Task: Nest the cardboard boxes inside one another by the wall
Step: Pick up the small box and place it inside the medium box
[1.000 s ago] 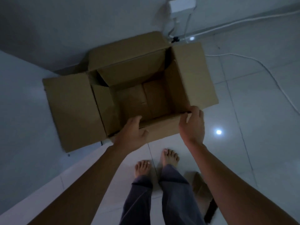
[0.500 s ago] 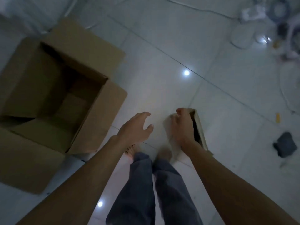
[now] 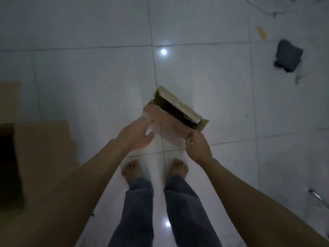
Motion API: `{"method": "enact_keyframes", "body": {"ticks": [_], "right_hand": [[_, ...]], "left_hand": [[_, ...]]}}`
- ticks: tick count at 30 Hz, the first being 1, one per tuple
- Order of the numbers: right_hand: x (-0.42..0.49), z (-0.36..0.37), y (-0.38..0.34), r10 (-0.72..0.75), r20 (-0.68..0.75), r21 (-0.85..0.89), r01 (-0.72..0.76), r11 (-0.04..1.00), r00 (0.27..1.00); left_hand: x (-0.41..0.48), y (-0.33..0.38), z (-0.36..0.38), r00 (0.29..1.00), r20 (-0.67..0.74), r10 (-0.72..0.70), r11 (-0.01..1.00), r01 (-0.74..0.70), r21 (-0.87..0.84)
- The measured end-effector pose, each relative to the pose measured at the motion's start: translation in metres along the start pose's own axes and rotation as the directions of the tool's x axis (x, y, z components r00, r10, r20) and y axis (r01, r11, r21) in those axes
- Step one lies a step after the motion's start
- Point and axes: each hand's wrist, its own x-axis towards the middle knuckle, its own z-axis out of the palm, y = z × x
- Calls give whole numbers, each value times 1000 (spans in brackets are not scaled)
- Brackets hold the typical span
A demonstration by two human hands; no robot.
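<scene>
A small open cardboard box [image 3: 170,122] hangs tilted above the white tiled floor, just ahead of my bare feet. My right hand [image 3: 196,148] grips its near right corner. My left hand [image 3: 137,134] is open with fingers spread, close to the box's left side, and whether it touches is unclear. The large open cardboard box [image 3: 41,147] lies at the left edge, partly cut off by the frame; its dark inside shows at far left.
A dark folded cloth [image 3: 287,55] lies on the floor at upper right, with a small yellow object [image 3: 261,32] beyond it. White cables [image 3: 260,8] run along the top right. A metal object [image 3: 316,194] pokes in at the right edge.
I have turned away from the large box, which slid to the left edge. My right hand took hold of the small box and lifted it. My left hand moved toward it.
</scene>
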Motion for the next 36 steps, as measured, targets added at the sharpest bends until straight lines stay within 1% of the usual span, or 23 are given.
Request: {"method": "enact_keyframes", "body": {"ticks": [2,4,5,7,9,11,13,15,16,18,20,22,24,26,30,32,34,36], "right_hand": [[17,12,13,82,-82,-23,-84,996,993],[36,22,20,244,-114,112,-231,966,963],[46,27,23,317,-104,202,-292,935,943],[63,37,30,398,-62,335,-356,872,915],[78,45,36,456,-19,424,-406,810,890],[87,49,39,493,5,466,-439,768,870],[96,53,44,499,-5,488,-433,758,867],[105,57,50,497,-66,484,-408,774,865],[109,59,53,499,-103,477,-397,784,861],[115,60,58,505,-166,462,-386,799,847],[119,62,62,507,-203,447,-382,809,838],[119,65,66,467,-237,409,-349,843,852],[120,68,69,411,-285,362,-300,883,866],[121,71,71,355,-337,331,-243,912,872],[129,75,75,226,-404,274,-118,954,886],[130,75,75,202,-414,274,-90,958,888],[131,76,76,189,-423,271,-76,960,886],[131,76,79,172,-435,268,-55,962,884]], "left_hand": [[29,-1,9,999,-14,38,994,-36,100],[58,-2,19,996,-19,83,971,-77,227],[73,-3,24,995,-13,103,953,-95,287],[99,-4,35,994,7,112,921,-106,375],[122,-5,49,996,12,94,884,-89,459],[136,-7,58,997,25,69,840,-72,538],[143,-9,67,995,20,96,828,-92,553],[143,-9,76,990,-55,126,860,-81,504],[140,-8,79,989,-110,100,881,-37,471],[138,-9,87,975,-217,-44,913,127,388],[137,-13,93,937,-280,-209,898,298,324],[140,-17,99,909,-300,-290,857,387,341],[150,-17,103,881,-339,-331,794,454,403],[165,-17,103,863,-333,-380,765,495,411],[201,-19,106,835,-297,-464,770,546,332],[211,-19,109,802,-330,-498,754,588,293],[215,-20,114,778,-377,-503,749,610,259],[214,-25,119,778,-402,-483,781,590,203]]}}
